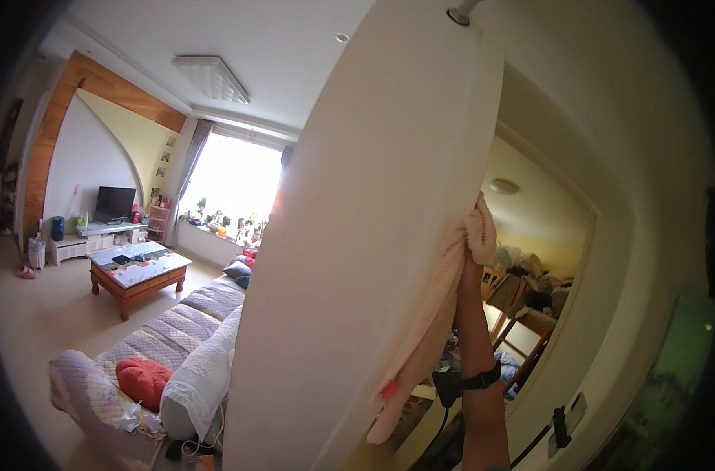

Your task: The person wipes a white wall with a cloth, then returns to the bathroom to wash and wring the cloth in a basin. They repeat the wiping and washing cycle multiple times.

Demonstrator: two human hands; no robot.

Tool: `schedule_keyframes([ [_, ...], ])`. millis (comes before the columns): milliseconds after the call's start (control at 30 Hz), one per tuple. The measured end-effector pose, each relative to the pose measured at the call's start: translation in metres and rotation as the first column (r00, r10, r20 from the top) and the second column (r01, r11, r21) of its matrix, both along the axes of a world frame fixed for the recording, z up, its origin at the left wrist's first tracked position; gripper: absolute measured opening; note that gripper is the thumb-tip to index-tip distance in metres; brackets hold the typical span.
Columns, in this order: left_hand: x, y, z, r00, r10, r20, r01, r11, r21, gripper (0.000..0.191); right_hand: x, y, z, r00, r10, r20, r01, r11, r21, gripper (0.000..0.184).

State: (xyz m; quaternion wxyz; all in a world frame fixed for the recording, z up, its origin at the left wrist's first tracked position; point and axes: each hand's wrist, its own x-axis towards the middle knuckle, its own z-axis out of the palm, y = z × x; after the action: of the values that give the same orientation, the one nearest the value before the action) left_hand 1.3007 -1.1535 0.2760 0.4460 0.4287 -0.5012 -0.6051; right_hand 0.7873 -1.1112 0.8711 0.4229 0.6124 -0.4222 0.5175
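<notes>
A light pink cloth, likely a towel [437,306], hangs along the edge of a white wall [357,235]. My right hand [470,262] is raised at that edge, with the cloth bunched over and around it, so the fingers are hidden. The cloth's upper part lies against the wall's corner, and its long lower end hangs down to the left of my forearm. A small red tag [388,389] shows near the lower end. Around my right forearm is a black strap [482,377] with a small device and a cable. My left hand is out of view.
Left of the wall, a quilted sofa [198,318] with a red cushion [144,381] stands near a wooden coffee table [139,277]. Behind are a television [115,204] and a bright window [233,176]. Right, an opening shows a cluttered raised bunk [528,288] with a ladder.
</notes>
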Motion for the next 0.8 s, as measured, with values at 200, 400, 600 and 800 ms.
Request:
schedule_keyframes([
  [200,-0.016,0.001,0.009,0.990,-0.143,-0.010,0.143,0.989,-0.040,0.019,-0.016,0.006,0.059,0.999,-0.042,-0.026,0.041,0.999,-0.031,0.064],
  [400,-0.006,0.013,0.009,0.999,-0.043,0.024,0.044,0.998,-0.049,0.020,-0.035,0.040,0.005,1.000,0.005,0.026,-0.005,1.000,-0.023,0.064],
  [600,0.000,0.042,0.028,0.991,-0.024,0.133,0.024,1.000,-0.004,0.022,-0.063,0.051,-0.167,0.980,0.044,0.194,-0.046,0.999,0.005,0.063],
  [800,-0.022,0.048,0.028,0.965,-0.139,0.222,0.140,0.990,0.012,0.024,-0.035,0.050,-0.387,0.861,0.046,0.507,-0.168,0.966,0.198,0.062],
])
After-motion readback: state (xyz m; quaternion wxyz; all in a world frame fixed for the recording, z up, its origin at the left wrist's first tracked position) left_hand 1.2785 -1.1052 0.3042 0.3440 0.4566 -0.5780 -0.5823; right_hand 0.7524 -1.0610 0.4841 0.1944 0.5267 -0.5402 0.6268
